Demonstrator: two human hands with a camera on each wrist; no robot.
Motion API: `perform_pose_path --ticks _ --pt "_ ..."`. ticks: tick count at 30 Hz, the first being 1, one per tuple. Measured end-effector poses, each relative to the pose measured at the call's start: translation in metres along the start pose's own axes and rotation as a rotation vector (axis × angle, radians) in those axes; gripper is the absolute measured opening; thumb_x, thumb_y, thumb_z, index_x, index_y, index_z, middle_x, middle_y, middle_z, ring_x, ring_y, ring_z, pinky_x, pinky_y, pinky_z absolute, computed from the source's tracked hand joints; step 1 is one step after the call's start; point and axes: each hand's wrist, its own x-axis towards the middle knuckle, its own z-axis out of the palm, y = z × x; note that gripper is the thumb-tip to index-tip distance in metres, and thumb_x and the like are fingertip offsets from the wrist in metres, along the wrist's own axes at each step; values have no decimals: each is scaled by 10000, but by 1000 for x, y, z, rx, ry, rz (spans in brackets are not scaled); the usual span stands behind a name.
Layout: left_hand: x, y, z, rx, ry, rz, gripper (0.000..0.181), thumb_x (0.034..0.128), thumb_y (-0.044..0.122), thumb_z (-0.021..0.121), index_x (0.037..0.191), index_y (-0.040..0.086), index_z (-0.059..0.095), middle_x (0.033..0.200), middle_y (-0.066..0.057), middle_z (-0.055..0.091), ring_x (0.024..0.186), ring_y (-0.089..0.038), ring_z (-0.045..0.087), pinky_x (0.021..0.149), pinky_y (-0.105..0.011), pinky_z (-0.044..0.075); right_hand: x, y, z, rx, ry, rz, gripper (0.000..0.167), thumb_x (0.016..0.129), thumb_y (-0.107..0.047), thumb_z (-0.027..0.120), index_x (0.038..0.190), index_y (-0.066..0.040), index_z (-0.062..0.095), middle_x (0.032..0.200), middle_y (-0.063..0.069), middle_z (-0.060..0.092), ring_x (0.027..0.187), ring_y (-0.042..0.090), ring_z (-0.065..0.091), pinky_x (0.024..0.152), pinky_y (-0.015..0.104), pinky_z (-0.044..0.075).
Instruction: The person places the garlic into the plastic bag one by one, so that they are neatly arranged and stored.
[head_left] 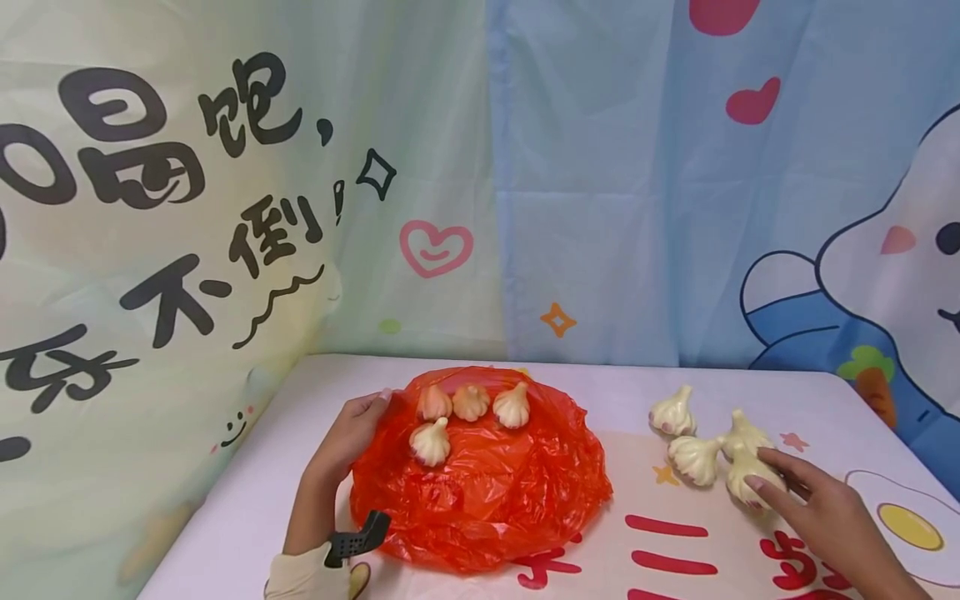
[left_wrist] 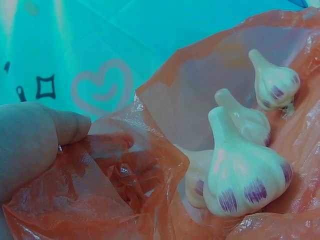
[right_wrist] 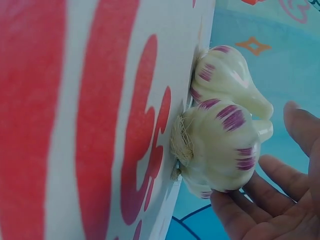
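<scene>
This looked like a staged corner, though the wider room lay hidden: printed cloth backdrops (head_left: 585,167) hung close behind the bench (head_left: 247,483) and along its left, bearing black lettering (head_left: 167,312), hearts (head_left: 753,102) and a cartoon animal (head_left: 862,242), and the bench itself carried a printed fried egg (head_left: 910,527).

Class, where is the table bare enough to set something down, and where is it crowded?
Bare table: between the red bag and the four loose garlic bulbs; left of the left hand. Crowded: around those bulbs and the right hand.
</scene>
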Motion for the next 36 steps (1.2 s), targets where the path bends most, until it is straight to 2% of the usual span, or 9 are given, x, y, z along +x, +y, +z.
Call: perform_pose_path --ticks 6,14,21,28,36 --pt "1 -2 0 4 -1 0 437 1025 410 459 1246 69 621 1106 -147 665 944 -367 666 755 -460 572 4 0 1 -33 -41 -9 796 880 -473 685 1350 116 427 1295 415 416 1126 591 441 759 523 537" --pt "0 -2 -1 6 0 4 431 1029 400 455 1239 62 619 1103 -153 664 940 -371 667 757 -468 570 7 4 3 -63 -44 -21 725 850 -370 751 1298 126 470 1235 401 450 1082 560 461 726 508 560" --pt "0 -2 0 0 -2 6 438 1025 408 462 1231 59 626 1091 -151 666 949 -384 660 763 -466 569 6 1 1 -42 -102 40 714 866 -352 736 1289 143 442 1229 408 471 1066 545 491 758 506 552" --pt "0 -3 0 -3 -2 5 431 1024 405 466 1241 69 624 1108 -143 665 954 -375 660 761 -473 568 2 -5 -3 -19 -117 19 688 890 -431 688 1232 128 478 1168 371 538 1019 533 556 716 461 576" --pt "0 -1 0 5 9 11 434 1027 401 460 1266 75 617 1131 -136 660 969 -370 655 773 -476 566 1 -13 -4 9 -123 14 672 915 -453 646 1254 99 467 1183 383 517 1041 548 545 705 458 579"
